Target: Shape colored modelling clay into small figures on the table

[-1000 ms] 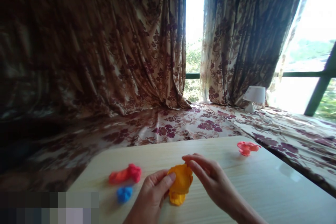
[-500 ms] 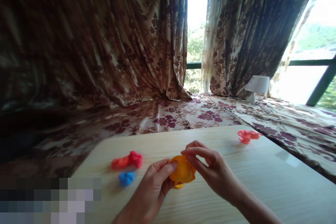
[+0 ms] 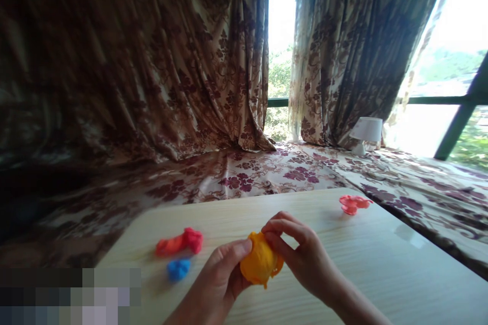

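A yellow piece of modelling clay (image 3: pixel 259 261) is held up over the table between both hands. It looks thin and rounded, with a ragged lower edge. My left hand (image 3: pixel 224 271) grips its left side, thumb on top and the other fingers behind it, largely hidden. At the upper right edge, my right hand (image 3: pixel 295 244) pinches the clay between thumb and fingertips. Left of my hands lie a red and orange lump of clay (image 3: pixel 180 242) and a smaller blue lump (image 3: pixel 178 269).
A coral-coloured clay piece (image 3: pixel 354 204) lies near the far right part of the pale wooden table (image 3: pixel 229 209). Beyond the table is floral fabric (image 3: pixel 244 177), with a white lamp (image 3: pixel 366 129) standing on it. Patterned curtains (image 3: pixel 183 61) hang behind, beside windows.
The yellow clay has been turned between my hands and now shows a fuller, rounded face. Both hands keep hold of it. The camera view has shifted slightly.
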`<state>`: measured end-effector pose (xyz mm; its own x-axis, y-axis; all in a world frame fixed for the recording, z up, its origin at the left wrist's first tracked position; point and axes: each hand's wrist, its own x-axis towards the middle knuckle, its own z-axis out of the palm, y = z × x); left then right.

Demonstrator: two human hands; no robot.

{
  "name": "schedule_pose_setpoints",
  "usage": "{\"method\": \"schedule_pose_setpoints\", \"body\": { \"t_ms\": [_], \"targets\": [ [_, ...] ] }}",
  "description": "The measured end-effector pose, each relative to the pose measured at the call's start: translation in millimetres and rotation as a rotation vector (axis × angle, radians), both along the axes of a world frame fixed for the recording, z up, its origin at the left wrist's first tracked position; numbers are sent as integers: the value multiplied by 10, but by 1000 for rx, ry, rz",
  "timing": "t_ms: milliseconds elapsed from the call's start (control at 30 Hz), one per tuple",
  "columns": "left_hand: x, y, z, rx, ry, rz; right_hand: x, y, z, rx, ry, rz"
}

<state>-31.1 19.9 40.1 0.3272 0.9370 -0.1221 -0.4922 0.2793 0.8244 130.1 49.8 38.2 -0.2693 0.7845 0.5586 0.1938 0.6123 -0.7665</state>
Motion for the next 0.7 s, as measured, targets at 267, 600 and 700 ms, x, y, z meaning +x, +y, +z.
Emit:
{"method": "schedule_pose_setpoints", "body": {
  "t_ms": [267, 600, 700],
  "targets": [
    [-4, 6, -5, 30, 107, -13, 5, 8, 20, -192, -12, 59],
    [-3, 47, -66, -44, -7, 65, 28, 22, -4, -153, 28, 21],
    [-14, 77, -57, -61, -60, 125, 36, 44, -17, -356, 77, 80]
  ]
}}
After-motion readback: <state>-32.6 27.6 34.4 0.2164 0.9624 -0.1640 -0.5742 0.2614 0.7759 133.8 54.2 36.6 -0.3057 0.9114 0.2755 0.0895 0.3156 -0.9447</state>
